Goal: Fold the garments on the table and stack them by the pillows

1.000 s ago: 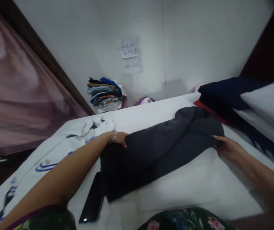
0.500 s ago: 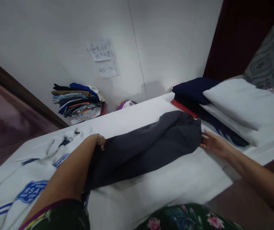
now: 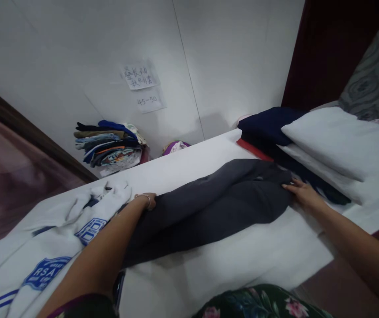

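A dark grey garment (image 3: 215,207) lies stretched lengthwise across the white-covered table, folded into a long strip with some creases. My left hand (image 3: 150,201), with a bracelet at the wrist, is closed on its upper edge near the left end; part of the fingers is hidden. At the opposite end, my right hand (image 3: 302,193) pinches the garment's edge between thumb and fingers. White clothing with blue lettered badges (image 3: 48,271) lies left of the garment, partly behind my left forearm.
Folded clothes, white (image 3: 328,141) and navy (image 3: 272,121) on top, are stacked at the table's right. Another clothes pile (image 3: 110,143) stands beyond the table's back edge, by a wall with handwritten paper notes (image 3: 146,90). A pink curtain (image 3: 20,176) hangs at left.
My left hand has shifted right along the garment's upper edge. My right hand has moved slightly right and up, drawing the garment's right end with it and reshaping its folds.
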The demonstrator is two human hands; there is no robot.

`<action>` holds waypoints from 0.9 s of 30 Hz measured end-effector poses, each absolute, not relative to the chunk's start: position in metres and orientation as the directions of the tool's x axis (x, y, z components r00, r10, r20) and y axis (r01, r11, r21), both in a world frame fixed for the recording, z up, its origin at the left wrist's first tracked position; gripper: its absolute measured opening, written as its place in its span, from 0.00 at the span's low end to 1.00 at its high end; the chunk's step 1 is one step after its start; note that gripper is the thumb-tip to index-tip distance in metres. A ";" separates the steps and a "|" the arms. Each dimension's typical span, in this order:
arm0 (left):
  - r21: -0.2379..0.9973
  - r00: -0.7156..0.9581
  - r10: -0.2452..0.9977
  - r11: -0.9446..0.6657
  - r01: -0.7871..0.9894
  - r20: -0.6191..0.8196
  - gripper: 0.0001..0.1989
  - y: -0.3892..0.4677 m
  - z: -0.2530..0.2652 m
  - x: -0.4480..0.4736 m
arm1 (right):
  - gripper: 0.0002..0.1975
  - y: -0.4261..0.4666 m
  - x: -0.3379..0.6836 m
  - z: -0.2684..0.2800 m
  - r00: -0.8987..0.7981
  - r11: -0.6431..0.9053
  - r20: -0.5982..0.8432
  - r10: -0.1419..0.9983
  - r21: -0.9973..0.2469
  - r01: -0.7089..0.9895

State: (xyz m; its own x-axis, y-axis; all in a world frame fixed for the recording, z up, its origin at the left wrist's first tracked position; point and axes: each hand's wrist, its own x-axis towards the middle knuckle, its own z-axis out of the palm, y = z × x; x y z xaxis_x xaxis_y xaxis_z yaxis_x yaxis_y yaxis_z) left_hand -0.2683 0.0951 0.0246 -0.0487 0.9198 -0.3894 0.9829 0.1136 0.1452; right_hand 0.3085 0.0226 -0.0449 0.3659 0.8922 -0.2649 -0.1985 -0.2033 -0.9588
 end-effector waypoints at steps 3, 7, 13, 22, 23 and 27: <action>0.082 -0.024 0.969 0.046 0.996 -0.247 0.29 0.081 0.029 -0.242 | 0.24 0.021 0.313 -0.039 0.454 -0.052 0.078 0.888 -0.963 0.265; 0.183 0.259 0.963 -0.268 0.946 0.070 0.25 0.039 0.033 -0.189 | 0.21 0.042 0.289 -0.008 0.036 0.325 0.483 0.875 -0.640 0.696; 0.167 0.377 0.923 -0.386 0.908 0.081 0.29 -0.021 0.015 -0.147 | 0.34 0.109 0.240 0.000 -0.431 0.524 0.307 0.848 -0.373 0.765; -0.016 0.200 0.979 -0.200 0.980 0.025 0.35 -0.036 0.001 -0.159 | 0.23 0.129 0.233 -0.006 -0.499 0.536 0.229 0.836 -0.141 0.833; -0.022 0.199 0.980 -0.199 0.980 0.009 0.36 -0.037 0.000 -0.160 | 0.23 0.122 0.235 -0.010 -0.493 0.534 0.242 0.835 -0.142 0.834; -0.040 0.229 0.969 -0.233 0.972 -0.089 0.39 -0.040 -0.005 -0.163 | 0.22 0.095 0.240 -0.031 -0.460 0.485 0.175 0.870 -0.143 0.863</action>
